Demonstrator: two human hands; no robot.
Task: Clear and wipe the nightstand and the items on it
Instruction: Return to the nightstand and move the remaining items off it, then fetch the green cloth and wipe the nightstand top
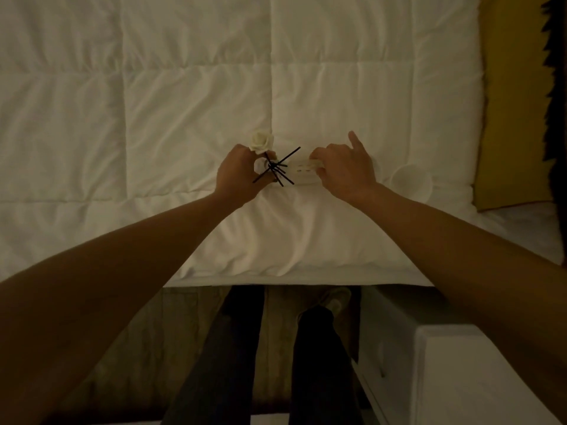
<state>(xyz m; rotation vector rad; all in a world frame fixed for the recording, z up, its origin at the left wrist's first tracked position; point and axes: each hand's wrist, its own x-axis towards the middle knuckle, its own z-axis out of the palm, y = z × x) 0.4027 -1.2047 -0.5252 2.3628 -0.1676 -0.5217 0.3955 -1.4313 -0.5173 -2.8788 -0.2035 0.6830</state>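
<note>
Two hands over one quilt [184, 102]: left [242, 173] grips one diffuser [273, 167], right [343, 170] pinches one white object [303, 170].

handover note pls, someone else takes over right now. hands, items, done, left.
Left hand grips a reed diffuser with black sticks and a white rose, over the bed.
Right hand pinches a small white object, unclear what, low over the quilt.
A white round item lies on the bed at right.
Nightstand at lower right; top mostly out of view.
Done: items moved to bed. Left: set these down, wipe everything. No cloth in view.
</note>
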